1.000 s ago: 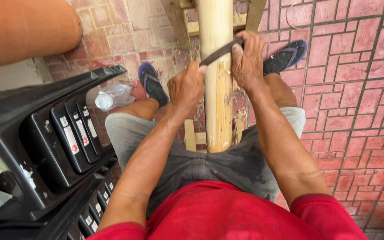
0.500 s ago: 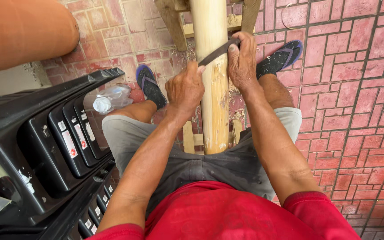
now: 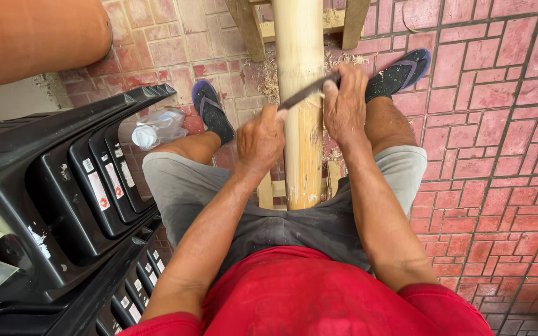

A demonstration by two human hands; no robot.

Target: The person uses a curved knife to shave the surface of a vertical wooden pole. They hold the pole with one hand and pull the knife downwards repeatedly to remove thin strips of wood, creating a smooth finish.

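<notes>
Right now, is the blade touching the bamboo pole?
Touching. The head view shows the dark blade lying slantwise across the bamboo pole with no gap, the left hand and right hand gripping its ends.

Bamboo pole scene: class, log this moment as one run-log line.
left hand: grips blade end | right hand: grips other end | blade: across bamboo pole | shavings: on brick floor

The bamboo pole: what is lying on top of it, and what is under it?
On the bamboo pole a thin dark blade lies across, held by the left hand and right hand. Under it a wooden frame shows; the pole hides its middle.
</notes>
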